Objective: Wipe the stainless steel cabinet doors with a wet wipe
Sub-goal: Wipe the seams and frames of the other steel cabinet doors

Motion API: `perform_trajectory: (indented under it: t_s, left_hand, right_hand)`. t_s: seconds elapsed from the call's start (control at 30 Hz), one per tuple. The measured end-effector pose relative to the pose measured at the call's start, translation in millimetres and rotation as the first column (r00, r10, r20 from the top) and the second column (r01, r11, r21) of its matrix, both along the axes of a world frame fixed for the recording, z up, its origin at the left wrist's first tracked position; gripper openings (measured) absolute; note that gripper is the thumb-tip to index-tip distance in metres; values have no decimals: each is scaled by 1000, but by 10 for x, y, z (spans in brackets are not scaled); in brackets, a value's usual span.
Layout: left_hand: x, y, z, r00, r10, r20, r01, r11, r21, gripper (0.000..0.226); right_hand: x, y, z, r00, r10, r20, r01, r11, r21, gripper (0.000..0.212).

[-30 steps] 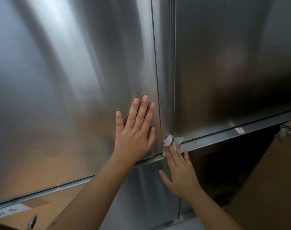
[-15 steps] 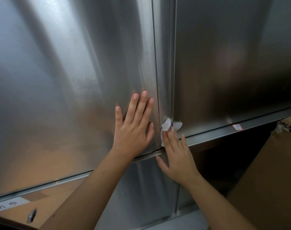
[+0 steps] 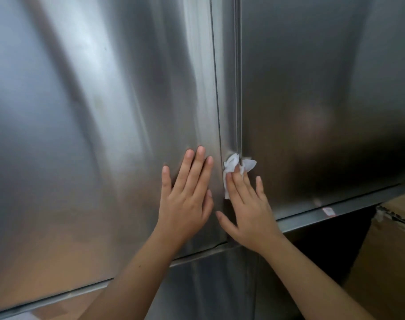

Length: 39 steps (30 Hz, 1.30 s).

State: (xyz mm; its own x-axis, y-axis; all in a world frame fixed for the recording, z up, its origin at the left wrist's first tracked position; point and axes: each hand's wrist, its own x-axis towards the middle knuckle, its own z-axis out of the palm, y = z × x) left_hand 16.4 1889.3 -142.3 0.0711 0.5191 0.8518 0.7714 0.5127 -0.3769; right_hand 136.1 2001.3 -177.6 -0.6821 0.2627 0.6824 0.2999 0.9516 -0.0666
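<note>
Upward along the seam between the doors, my right hand (image 3: pixel 245 211) and the wet wipe (image 3: pixel 231 168) have climbed since a second ago. Its straight fingers press the wipe against the seam, low down. My left hand (image 3: pixel 187 199) lies flat and open-fingered on the left door (image 3: pixel 93 135), just beside.

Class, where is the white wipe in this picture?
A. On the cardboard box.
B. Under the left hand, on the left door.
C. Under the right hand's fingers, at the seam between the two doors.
C: the wipe is pressed by the right hand at the seam between the doors; the left hand lies flat and bare on the left door.
</note>
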Motion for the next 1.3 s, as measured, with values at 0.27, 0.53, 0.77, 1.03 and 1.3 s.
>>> perform_trajectory:
  t_s: [0.27,0.53,0.77,1.03,1.3]
  left_hand:
    - [-75,46,886,999,-28,-46,34,992,120,60]
    - [-116,61,1719,997,-25,-74,40,977,207,59]
    - [-136,95,2436,991,-35,-126,61,976,210,59]
    - [-179,122,3162,987,-24,-161,64,967,246,60]
    - [-226,61,3770,985,50,-163,-19,982,189,64]
  right_hand:
    - [-48,84,827,997,16,-73,-11,997,73,73]
    - [-126,143,1810,985,2,-175,34,979,202,72]
    - [-132,150,2521,981,-29,-190,82,957,280,76]
    - [-54,160,3193,993,-26,-115,59,952,299,85]
    - [-58,142,3847,993,-72,-94,98,943,319,75]
